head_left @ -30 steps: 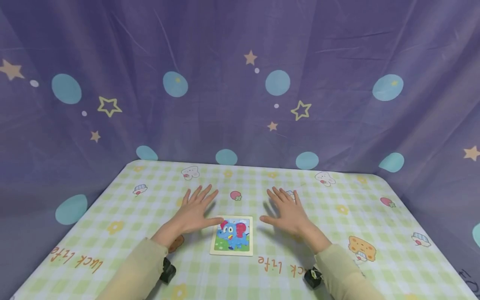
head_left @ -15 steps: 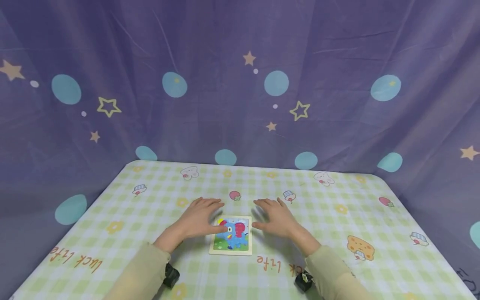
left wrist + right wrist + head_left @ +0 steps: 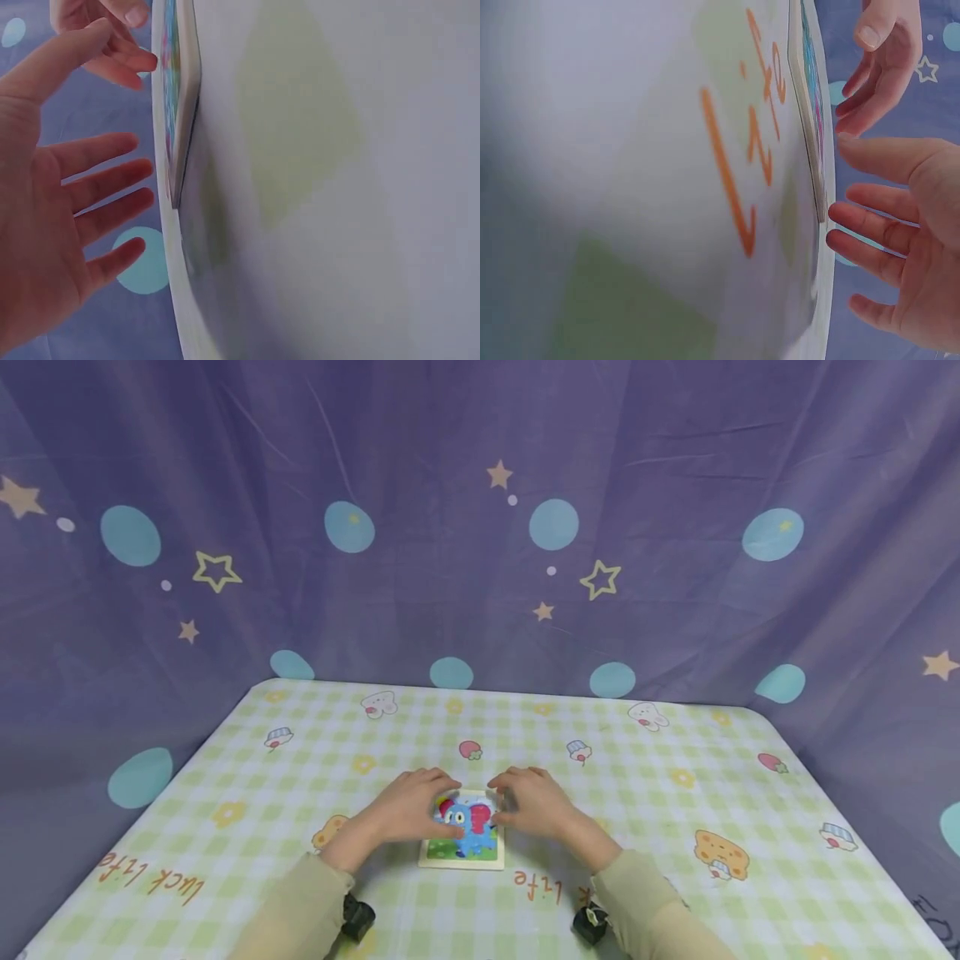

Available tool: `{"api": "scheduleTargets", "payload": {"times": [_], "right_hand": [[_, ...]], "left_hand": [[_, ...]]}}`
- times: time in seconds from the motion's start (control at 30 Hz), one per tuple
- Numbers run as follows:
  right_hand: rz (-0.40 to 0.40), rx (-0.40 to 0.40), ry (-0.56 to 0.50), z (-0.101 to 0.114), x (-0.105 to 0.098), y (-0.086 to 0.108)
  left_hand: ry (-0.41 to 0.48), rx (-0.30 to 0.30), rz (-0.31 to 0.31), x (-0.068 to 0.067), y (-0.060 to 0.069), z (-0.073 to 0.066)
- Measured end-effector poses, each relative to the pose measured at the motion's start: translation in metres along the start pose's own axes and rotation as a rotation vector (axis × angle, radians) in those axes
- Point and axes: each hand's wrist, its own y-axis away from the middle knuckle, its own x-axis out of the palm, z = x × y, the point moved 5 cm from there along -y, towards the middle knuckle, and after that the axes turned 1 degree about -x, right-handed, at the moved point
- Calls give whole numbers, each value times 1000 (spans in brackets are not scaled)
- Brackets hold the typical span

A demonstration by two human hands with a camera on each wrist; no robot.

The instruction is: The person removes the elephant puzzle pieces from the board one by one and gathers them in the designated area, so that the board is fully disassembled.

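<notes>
A small square picture puzzle (image 3: 468, 852) with a pale wooden border lies flat on the table, showing a blue elephant with red ears. Over its left side hovers my left hand (image 3: 411, 806), fingers spread and loosely bent. My right hand (image 3: 538, 806) is at its right edge in a like pose. In the left wrist view the left hand (image 3: 67, 202) has nothing in its fingers and stays above the puzzle (image 3: 187, 82). The right wrist view shows the right hand (image 3: 900, 232) close to the puzzle's edge (image 3: 808, 97); contact cannot be made out.
A green-and-white checked tablecloth (image 3: 300, 785) with printed cakes, flowers and lettering covers the table. Behind it hangs a purple curtain (image 3: 450, 602) with stars and blue ovals. Black wrist devices (image 3: 357, 917) sit under both sleeves.
Both hands have come down and inward toward the puzzle, and their fingers have gone from widely spread to more bent. The puzzle has stayed in place.
</notes>
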Motion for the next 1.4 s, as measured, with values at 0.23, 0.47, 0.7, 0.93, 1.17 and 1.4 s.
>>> {"api": "scheduleTargets", "payload": {"times": [0.23, 0.47, 0.7, 0.93, 1.17, 1.4], "right_hand": [[39, 14, 1, 5, 2, -4], [40, 12, 22, 7, 6, -8], [35, 44, 14, 9, 5, -9], [48, 72, 23, 10, 3, -11], [45, 91, 30, 10, 4, -14], [17, 116, 25, 12, 2, -15]], "left_hand": [[63, -29, 84, 6, 0, -5], [94, -40, 116, 8, 3, -6], [107, -26, 126, 10, 3, -8], [119, -25, 124, 11, 1, -9], [112, -11, 117, 8, 2, -10], [114, -5, 114, 9, 2, -11]]}}
